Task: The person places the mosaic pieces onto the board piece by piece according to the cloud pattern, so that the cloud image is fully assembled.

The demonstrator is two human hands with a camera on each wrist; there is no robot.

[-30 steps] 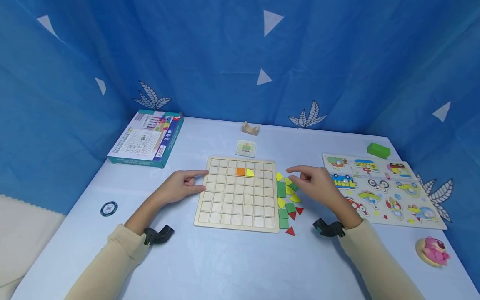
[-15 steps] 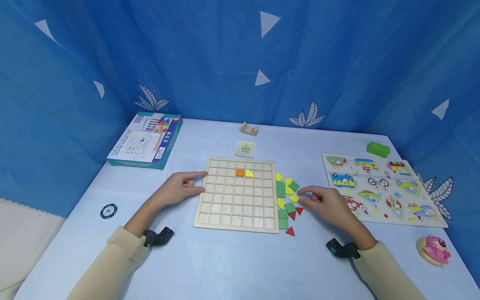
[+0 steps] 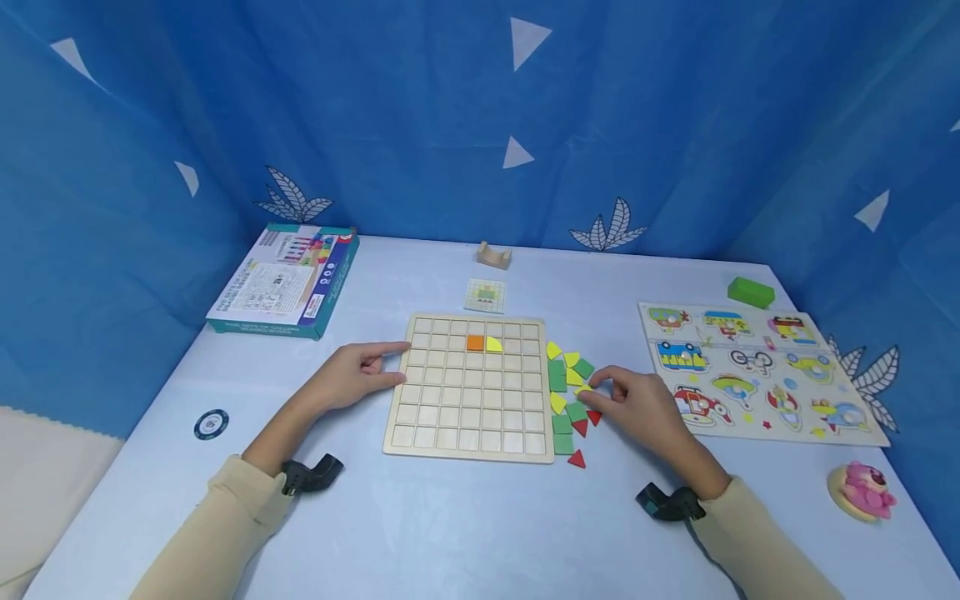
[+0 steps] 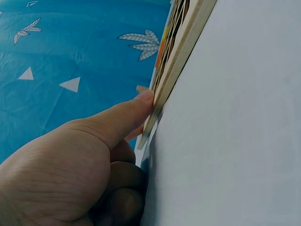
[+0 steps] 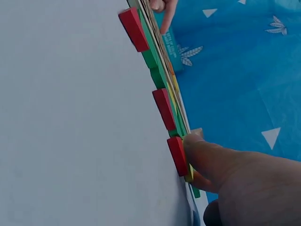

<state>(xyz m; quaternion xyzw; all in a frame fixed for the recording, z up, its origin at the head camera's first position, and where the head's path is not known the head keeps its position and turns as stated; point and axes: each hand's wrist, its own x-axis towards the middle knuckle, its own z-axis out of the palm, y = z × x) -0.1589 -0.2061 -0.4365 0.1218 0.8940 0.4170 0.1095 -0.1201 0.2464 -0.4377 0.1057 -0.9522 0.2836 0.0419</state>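
Note:
A square wooden grid board (image 3: 469, 457) lies mid-table, with an orange square tile (image 3: 476, 342) and a yellow quarter-circle tile (image 3: 494, 344) in its cells. My left hand (image 3: 352, 377) touches the board's left edge with thumb and extended index finger; its other fingers are folded in the left wrist view. Right of the board are loose yellow, green and red tiles. There my right hand (image 3: 633, 406) pinches another yellow quarter-circle tile (image 5: 189, 174) between thumb and index finger, close to a red triangle tile (image 5: 177, 156). Much of that yellow tile is hidden by the fingers.
A small pattern card (image 3: 485, 296) and a wooden holder (image 3: 493, 256) sit behind the board. At the back left lies a flat box (image 3: 285, 279). To the right are a vehicle picture puzzle (image 3: 765, 375), a green block (image 3: 751, 292) and a pink figurine (image 3: 862, 492).
My right hand has come down toward me from the upper tiles, then slightly left onto a yellow quarter-circle tile, which it now pinches. The left hand stays at the board's edge.

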